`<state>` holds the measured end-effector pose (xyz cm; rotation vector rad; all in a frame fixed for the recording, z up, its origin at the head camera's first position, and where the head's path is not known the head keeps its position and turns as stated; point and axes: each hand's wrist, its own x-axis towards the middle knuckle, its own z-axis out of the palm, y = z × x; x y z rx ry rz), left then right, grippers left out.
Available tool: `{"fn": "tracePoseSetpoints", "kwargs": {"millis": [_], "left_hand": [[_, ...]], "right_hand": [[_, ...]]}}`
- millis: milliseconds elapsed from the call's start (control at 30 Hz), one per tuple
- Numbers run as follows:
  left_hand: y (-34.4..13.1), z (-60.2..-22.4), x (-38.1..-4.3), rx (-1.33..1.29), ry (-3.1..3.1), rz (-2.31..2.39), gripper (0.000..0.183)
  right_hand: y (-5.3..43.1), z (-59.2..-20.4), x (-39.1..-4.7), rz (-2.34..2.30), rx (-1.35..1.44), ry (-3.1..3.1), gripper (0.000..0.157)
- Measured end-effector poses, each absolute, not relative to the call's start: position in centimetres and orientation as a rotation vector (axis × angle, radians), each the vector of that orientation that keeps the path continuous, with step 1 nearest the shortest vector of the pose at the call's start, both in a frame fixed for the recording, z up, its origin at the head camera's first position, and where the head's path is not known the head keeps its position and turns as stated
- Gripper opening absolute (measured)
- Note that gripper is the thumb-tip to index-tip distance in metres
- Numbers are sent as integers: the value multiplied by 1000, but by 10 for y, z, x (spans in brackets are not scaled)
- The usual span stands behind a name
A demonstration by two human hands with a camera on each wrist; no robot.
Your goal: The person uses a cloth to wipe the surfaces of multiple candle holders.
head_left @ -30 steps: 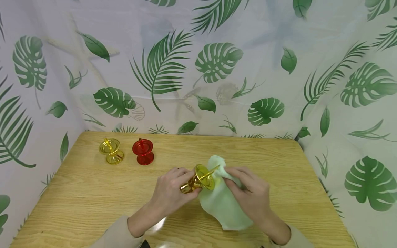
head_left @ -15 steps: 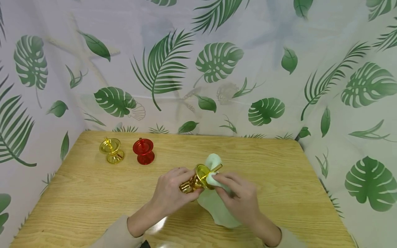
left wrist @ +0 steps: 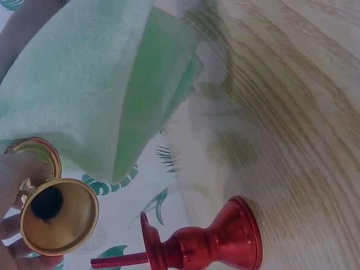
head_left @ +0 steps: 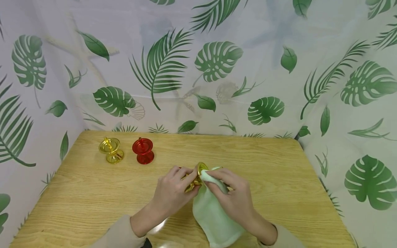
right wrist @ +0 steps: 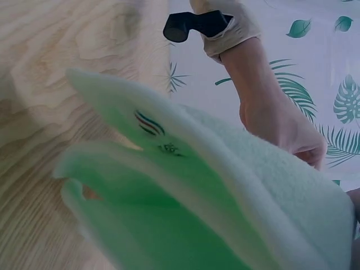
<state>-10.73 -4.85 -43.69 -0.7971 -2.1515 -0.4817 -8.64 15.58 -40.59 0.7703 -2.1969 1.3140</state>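
Note:
My left hand point(head_left: 173, 186) grips a shiny gold candle holder point(head_left: 200, 169) by its stem, above the middle of the table. The candle holder lies tipped on its side in the hand, its dish toward the right. In the left wrist view its hollow base point(left wrist: 59, 219) faces the camera, with fingers point(left wrist: 14, 180) curled round the stem. My right hand point(head_left: 234, 193) pinches a pale green cloth point(head_left: 214, 217) against the dish, and folds of it hide the spike. The rest of the cloth hangs down below the hands. A printed mark shows on the cloth point(right wrist: 225, 169) in the right wrist view.
A second gold candle holder point(head_left: 112, 151) and a red candle holder point(head_left: 143, 151) stand upright at the back left of the wooden table point(head_left: 93, 206). A leaf-printed white sheet point(head_left: 217, 103) hangs behind and along both sides.
My right hand has moved left with the cloth, from the spike's tip down to the dish, and the spike is now covered. The gold dish has turned and looks narrower.

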Motion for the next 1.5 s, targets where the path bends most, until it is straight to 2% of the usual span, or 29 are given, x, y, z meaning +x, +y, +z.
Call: {"fn": "tracePoseSetpoints", "kwargs": {"millis": [400,500,633,933,1133,1333,1500], "left_hand": [[-52,-438,-105,-764,-2252,-720,49],[-51,-438,-104,-757,-2254,-767,48],[-50,-436,-104,-767,-2248,-778,48],[-51,-432,-104,-787,-2236,-750,46],[-50,-430,-103,-786,-2242,-822,43],[-49,-431,-105,-773,-2245,-885,41],[-51,-433,-106,-739,-2251,-1071,39]], "right_hand": [[162,-411,-90,1158,886,-2140,38],[167,-415,-92,1157,872,-2101,32],[174,-415,-94,1177,827,-2062,13],[180,-403,-99,1215,806,-1927,28],[177,-409,-99,1182,817,-1961,32],[178,-416,-99,1236,833,-2005,15],[186,-416,-101,1279,842,-2020,15]]}}
